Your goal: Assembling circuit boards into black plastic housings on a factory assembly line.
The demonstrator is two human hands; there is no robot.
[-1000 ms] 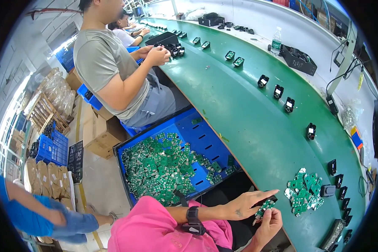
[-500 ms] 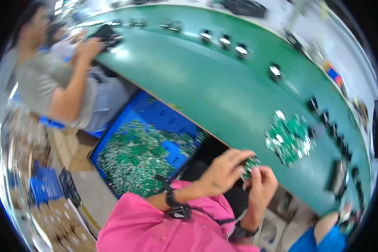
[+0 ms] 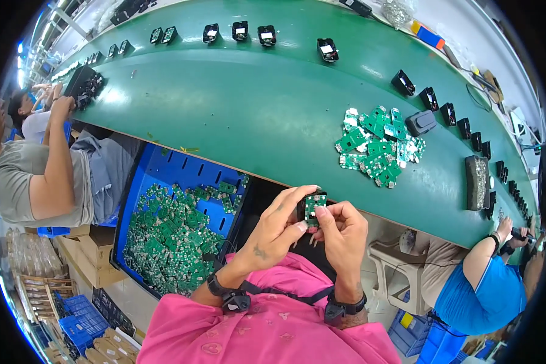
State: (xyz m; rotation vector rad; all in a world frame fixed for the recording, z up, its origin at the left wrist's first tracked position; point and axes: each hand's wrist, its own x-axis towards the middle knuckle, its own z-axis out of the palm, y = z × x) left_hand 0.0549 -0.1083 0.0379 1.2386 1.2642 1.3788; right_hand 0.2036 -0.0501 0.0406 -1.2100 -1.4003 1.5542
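- The left hand point(image 3: 278, 225) is partly closed, gripping a small green circuit board point(image 3: 315, 207) and a black casing point(image 3: 301, 210) together, its index finger reaching over the top and its thumb near the bottom.
- The right hand point(image 3: 346, 235) is also gripping the circuit board, its thumb pressed on the board's face near the right side.
- The circuit board and casing are held just off the tabletop's near edge, in front of the person's pink top point(image 3: 273, 337).
- On the tabletop point(image 3: 249, 109), between that near edge and the far edge, lies a loose pile of green boards point(image 3: 376, 148).
- A dark grey block point(image 3: 421, 122) sits just beside the pile, on its right.
- A speckled oblong block point(image 3: 477, 185) stands toward the tabletop's right end.
- Black housings point(image 3: 327, 50) are spaced in a line along the far edge; several have white patches inside.
- Below the near edge, left of the hands, a blue bin point(image 3: 185, 165) holds a heap of boards point(image 3: 170, 242).
- A co-worker in a grey shirt point(image 3: 27, 179) sits at the near edge, close to a black box point(image 3: 82, 83) by the tabletop's left end.
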